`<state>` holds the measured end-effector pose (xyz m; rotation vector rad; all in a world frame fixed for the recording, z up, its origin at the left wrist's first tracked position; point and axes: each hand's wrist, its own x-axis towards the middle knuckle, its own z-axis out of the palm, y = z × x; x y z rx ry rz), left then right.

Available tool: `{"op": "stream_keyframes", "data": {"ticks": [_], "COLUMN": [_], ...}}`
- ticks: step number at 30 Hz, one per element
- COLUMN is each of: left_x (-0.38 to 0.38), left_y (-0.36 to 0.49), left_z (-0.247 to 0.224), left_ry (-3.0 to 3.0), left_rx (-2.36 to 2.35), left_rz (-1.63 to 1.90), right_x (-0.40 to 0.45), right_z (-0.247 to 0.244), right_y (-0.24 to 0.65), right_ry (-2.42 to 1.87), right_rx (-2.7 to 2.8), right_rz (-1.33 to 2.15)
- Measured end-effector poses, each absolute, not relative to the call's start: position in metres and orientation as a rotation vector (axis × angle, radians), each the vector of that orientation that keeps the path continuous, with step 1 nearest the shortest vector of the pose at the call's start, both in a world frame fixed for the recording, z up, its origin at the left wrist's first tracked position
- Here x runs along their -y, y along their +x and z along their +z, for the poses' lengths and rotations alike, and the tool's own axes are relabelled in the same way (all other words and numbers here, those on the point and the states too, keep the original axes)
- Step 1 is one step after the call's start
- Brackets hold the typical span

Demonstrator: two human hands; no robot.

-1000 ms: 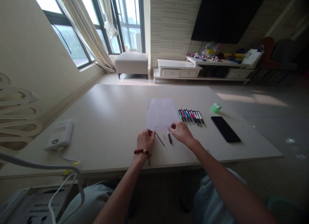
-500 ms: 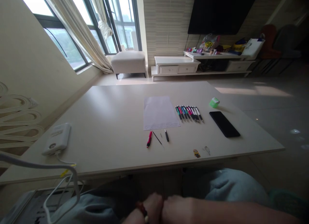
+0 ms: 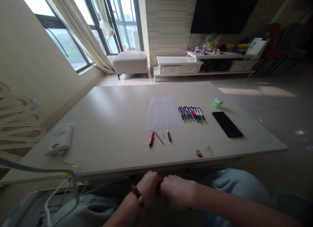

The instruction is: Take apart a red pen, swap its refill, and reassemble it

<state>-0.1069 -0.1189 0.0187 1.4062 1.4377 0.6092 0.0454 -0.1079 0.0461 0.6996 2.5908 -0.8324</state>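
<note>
Across the counter from your left hand and right hand, each grip clenched, contents hidden, lies a pink pen barrel, probably light, stiff and apt to roll, best pinched mid-length.

The windows were bright beside a pale curtain. A low white cabinet stood below the black screen.
</note>
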Motion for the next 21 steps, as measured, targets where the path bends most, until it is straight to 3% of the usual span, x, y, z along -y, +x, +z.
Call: {"op": "stream_keyframes", "data": {"ticks": [2,7,14,21], "left_x": [0.097,0.041,0.022,0.041], "left_y": [-0.117,-0.125,-0.11,-0.125], "left_z": [0.04,0.058,0.031,0.032], "left_ry": [1.62,1.81,1.899,1.606], "left_rx": [-1.493,-2.016,-2.197,-2.036], "left_rz": [0.526,0.693,0.412,0.848], "right_x": [0.081,0.017,0.0,-0.015], "right_z": [0.056,0.077,0.066,0.053], "right_y": [0.046,0.053,0.014,0.004], "right_ry": [0.974,1.62,1.704,1.823], "right_rx": [-2.745,-2.677,-2.544,-2.506], "right_rz": [-0.81,-0.583,-0.444,-0.651]}}
